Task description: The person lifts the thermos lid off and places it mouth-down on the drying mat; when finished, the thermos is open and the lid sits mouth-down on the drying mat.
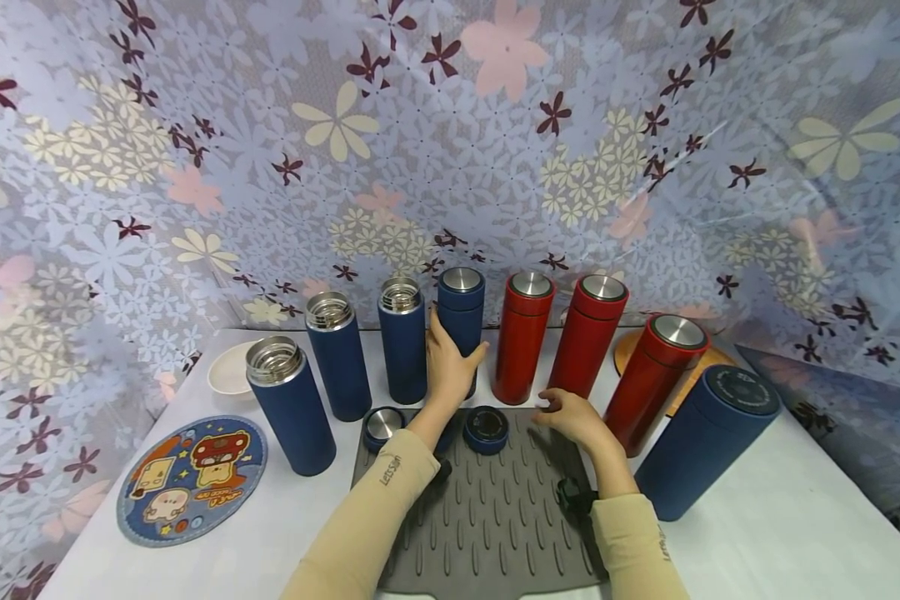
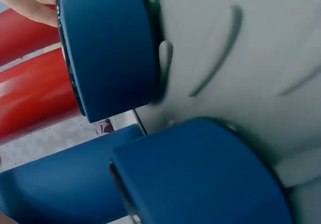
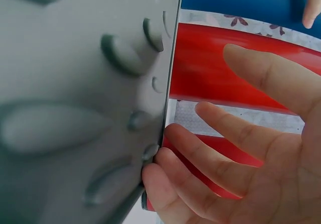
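My left hand [image 1: 450, 362] grips a capped blue thermos [image 1: 461, 315] in the middle of the back row, with the thumb across its front. In the left wrist view that blue thermos [image 2: 55, 179] lies behind two blue lids, one upper lid [image 2: 110, 48] and one lower lid [image 2: 200, 179]. My right hand [image 1: 573, 417] holds nothing. Its fingers are spread and loosely bent in the right wrist view, fingertips at the grey mat's edge [image 3: 168, 83]. Just beyond it stand a red thermos [image 1: 523, 342] and a second red thermos [image 1: 587, 337], both capped.
Lids, including a steel-topped one [image 1: 383, 425] and a dark-topped one [image 1: 486, 428], sit on the ridged grey mat [image 1: 495, 533]. Several uncapped blue thermoses [image 1: 292, 408] stand left, beside a round cartoon mat [image 1: 195, 483]. Right are another red thermos [image 1: 654, 383] and a wide blue one [image 1: 705, 442].
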Tool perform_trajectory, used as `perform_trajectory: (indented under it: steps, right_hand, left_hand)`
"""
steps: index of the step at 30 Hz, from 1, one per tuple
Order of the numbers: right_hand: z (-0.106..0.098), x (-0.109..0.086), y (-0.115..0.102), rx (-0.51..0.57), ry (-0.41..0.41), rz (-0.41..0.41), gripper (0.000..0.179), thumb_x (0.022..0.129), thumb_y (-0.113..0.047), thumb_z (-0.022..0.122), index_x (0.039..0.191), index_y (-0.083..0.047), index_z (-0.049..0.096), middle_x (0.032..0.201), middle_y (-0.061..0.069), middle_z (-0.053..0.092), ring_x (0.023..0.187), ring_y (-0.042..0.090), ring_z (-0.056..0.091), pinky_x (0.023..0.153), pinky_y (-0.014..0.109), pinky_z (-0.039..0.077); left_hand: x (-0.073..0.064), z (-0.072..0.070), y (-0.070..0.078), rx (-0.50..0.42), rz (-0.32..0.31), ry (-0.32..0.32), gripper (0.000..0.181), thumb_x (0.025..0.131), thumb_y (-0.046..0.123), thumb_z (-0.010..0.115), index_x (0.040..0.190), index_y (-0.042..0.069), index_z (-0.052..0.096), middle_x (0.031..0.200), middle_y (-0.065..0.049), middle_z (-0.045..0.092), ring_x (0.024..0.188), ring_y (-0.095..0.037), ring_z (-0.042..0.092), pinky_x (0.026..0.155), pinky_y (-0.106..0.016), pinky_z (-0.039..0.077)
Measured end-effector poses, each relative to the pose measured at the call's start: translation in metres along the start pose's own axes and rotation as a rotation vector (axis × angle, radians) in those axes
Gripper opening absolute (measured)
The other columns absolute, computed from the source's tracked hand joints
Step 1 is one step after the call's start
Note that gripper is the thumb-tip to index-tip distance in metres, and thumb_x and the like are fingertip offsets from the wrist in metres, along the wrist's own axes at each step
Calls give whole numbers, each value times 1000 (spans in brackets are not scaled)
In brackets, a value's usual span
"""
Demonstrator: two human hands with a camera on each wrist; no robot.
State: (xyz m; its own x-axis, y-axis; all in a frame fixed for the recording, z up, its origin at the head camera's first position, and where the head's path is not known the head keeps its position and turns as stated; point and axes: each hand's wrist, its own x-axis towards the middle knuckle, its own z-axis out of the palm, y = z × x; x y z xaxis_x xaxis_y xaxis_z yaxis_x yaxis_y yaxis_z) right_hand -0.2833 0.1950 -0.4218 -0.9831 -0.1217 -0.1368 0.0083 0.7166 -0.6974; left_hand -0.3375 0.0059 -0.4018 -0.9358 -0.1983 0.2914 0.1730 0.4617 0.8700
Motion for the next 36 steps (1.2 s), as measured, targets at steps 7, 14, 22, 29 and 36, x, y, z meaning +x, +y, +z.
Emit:
perform_trajectory:
  steps: [7,14,22,29,36]
  right_hand:
    - [1,-1,-1,-6,4,4,52,83,-19,65,125,7,50,108,24,60,96,33,58,78,45,51]
    - [1,-2,-2,-13,-3,13,53,82,-20,65,125,7,50,108,24,60,95,32,58,77,45,51]
    - [0,-1,-4,-13,-10,9,54,82,-21,66,126,6,50,109,24,60,95,33,58,77,45,51]
    - [2,2,-1,-12,-16,28,53,82,-21,65,126,5,50,110,24,60,96,32,58,78,45,51]
    - [0,1,-2,-3,-28,24,54,83,-21,65,127,6,49,111,24,59,97,33,58,79,46,51]
  left_hand:
    - [1,0,-2,11,23,23,88,80,24,72,145,5,16,140,-24,33,127,-38,37,102,-48,34]
    - [-8,-9,1,-11,142,42,87,80,30,72,143,6,18,139,-21,37,124,-35,42,100,-48,37]
    - [-24,-48,22,-237,243,93,89,78,28,75,144,8,19,138,-18,40,124,-31,44,100,-47,38]
    - [-44,-86,13,-431,322,184,87,71,12,78,140,8,26,129,-19,47,116,-33,50,93,-47,45]
    - [-61,-110,-1,-378,440,265,87,66,3,79,137,6,28,125,-18,46,103,-34,55,86,-49,46]
